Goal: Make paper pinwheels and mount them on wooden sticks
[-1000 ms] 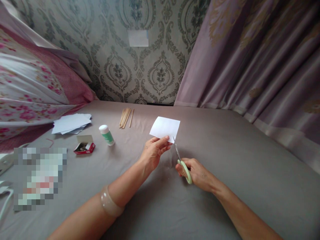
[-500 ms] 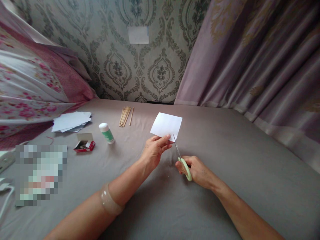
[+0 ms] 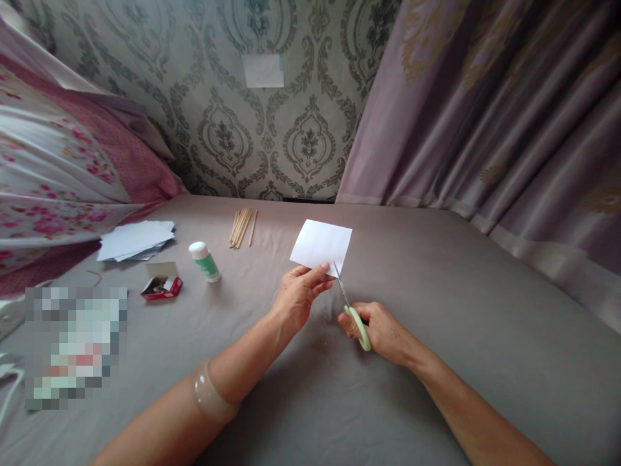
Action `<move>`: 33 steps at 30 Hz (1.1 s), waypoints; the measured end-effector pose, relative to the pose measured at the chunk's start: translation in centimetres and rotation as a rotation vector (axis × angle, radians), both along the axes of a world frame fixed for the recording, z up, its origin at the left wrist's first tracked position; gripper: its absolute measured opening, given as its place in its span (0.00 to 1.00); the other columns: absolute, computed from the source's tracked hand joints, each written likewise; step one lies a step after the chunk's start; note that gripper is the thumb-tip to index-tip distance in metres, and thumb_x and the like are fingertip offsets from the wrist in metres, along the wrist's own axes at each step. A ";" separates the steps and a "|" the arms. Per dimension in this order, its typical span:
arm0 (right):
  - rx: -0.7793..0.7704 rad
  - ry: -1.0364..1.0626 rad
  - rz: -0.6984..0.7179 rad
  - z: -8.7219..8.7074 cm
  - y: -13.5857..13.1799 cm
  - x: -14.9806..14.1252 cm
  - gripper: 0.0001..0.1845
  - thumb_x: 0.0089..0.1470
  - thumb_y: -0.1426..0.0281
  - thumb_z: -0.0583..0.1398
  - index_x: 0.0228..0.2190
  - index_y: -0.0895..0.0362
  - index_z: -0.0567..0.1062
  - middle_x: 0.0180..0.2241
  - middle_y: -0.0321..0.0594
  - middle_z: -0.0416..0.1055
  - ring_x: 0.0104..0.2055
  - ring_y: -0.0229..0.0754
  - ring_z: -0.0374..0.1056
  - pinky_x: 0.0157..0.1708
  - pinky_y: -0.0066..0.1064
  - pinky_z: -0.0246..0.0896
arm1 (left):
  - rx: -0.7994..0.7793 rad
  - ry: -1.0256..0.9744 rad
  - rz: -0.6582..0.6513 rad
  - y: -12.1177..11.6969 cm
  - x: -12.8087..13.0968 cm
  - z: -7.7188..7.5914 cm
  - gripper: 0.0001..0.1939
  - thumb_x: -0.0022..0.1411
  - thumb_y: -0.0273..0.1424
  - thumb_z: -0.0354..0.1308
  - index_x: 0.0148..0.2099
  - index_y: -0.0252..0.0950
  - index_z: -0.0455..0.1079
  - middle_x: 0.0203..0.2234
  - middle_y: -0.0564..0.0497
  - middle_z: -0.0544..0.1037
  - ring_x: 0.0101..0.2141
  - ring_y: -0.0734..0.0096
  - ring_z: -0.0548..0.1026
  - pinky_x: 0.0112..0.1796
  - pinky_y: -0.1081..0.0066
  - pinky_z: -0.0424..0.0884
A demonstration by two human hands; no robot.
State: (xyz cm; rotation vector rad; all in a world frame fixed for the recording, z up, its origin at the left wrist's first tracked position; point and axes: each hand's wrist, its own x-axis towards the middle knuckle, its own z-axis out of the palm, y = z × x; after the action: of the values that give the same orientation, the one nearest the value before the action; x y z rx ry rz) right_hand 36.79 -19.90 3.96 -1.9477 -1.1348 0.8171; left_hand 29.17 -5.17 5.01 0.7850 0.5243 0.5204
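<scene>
Pinched by its near edge, a white sheet of paper is held up over the grey cloth by my left hand, thumb on top. My right hand grips scissors with pale green handles, its fingers through the loops. The scissors' blades point up and away, and their tips overlap the paper's near right corner, just right of my left thumb. Whether the blades have cut into the paper I cannot make out.
On the cloth to the left lie a stack of white paper, an open red box of small items, a white-and-green glue stick and several thin wooden sticks. A blurred packet and white cables sit at far left.
My hands, the paper and the scissors hold nearly the same pose. The whole view has shifted slightly, with the things on the left appearing a little lower and further left.
</scene>
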 end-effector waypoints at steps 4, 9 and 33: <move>-0.004 0.004 -0.001 0.1 0.0 0.0 0.30 0.50 0.42 0.52 0.18 0.56 0.61 0.19 0.32 0.54 0.24 0.34 0.49 0.25 0.30 0.47 | 0.001 -0.005 0.005 0.0 0.0 0.0 0.11 0.43 0.26 0.71 0.27 0.29 0.72 0.23 0.50 0.77 0.25 0.75 0.75 0.30 0.74 0.71; 0.003 -0.011 -0.008 -0.1 0.0 0.0 0.29 0.50 0.44 0.53 0.17 0.56 0.60 0.19 0.32 0.54 0.23 0.34 0.48 0.25 0.29 0.46 | 0.006 -0.016 -0.003 -0.1 0.0 -0.3 0.10 0.43 0.26 0.71 0.28 0.29 0.73 0.23 0.50 0.77 0.25 0.75 0.75 0.29 0.75 0.71; -0.026 -0.005 -0.102 -0.4 0.5 -0.3 0.29 0.46 0.43 0.57 0.17 0.56 0.60 0.18 0.31 0.51 0.23 0.34 0.48 0.24 0.28 0.46 | 0.028 0.007 0.010 0.0 -0.1 0.0 0.14 0.38 0.29 0.74 0.27 0.29 0.74 0.23 0.50 0.77 0.25 0.76 0.74 0.30 0.75 0.71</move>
State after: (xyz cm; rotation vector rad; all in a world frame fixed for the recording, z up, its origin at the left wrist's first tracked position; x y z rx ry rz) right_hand 36.48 -19.41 3.60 -2.0126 -1.0233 0.7761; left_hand 29.05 -5.14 5.00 0.8115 0.5290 0.5355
